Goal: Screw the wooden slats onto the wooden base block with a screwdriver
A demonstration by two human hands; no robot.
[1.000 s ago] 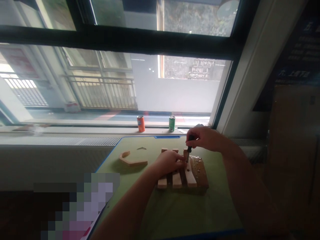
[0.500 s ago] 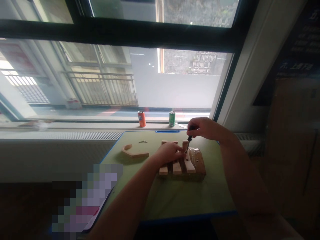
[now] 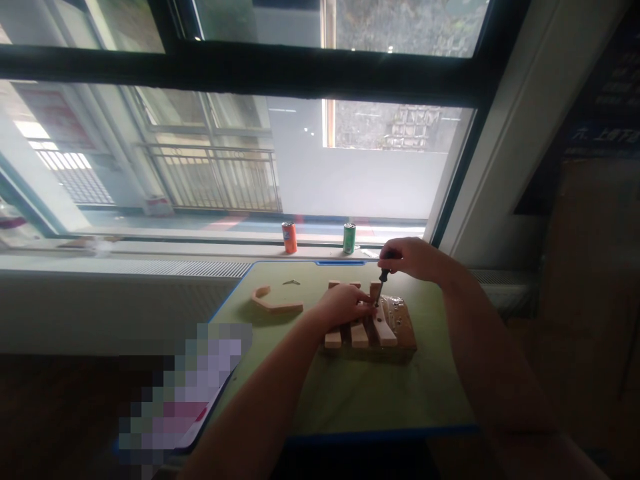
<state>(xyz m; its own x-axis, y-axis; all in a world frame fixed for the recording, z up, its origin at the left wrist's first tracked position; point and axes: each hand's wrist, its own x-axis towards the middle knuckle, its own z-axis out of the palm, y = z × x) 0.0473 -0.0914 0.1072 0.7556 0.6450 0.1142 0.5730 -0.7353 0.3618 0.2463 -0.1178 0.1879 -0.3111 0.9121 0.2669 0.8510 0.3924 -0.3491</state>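
Observation:
My right hand [image 3: 407,257] is closed around the dark handle of a screwdriver [image 3: 384,275], whose shaft slants down to a pale wooden slat [image 3: 384,329]. At the screwdriver's tip, the thumb and fingers of my left hand [image 3: 346,305] are pressed together; what they pinch there is too small to make out. That hand lies across the wooden slats, hiding their middles. Several slats rest side by side on a brown block wrapped in shiny clear plastic [image 3: 403,323]. Small dark holes show in the slat under the tool.
A curved wooden piece [image 3: 277,307] and a small thin metal item [image 3: 291,282] lie left on the green table [image 3: 360,393]. An orange can [image 3: 289,238] and a green can [image 3: 349,238] stand on the windowsill. A radiator [image 3: 150,300] runs beneath the sill.
The whole view has shifted slightly, so everything sits a little further right. Both hands keep their places at the slat, and the screwdriver stays in my right hand.

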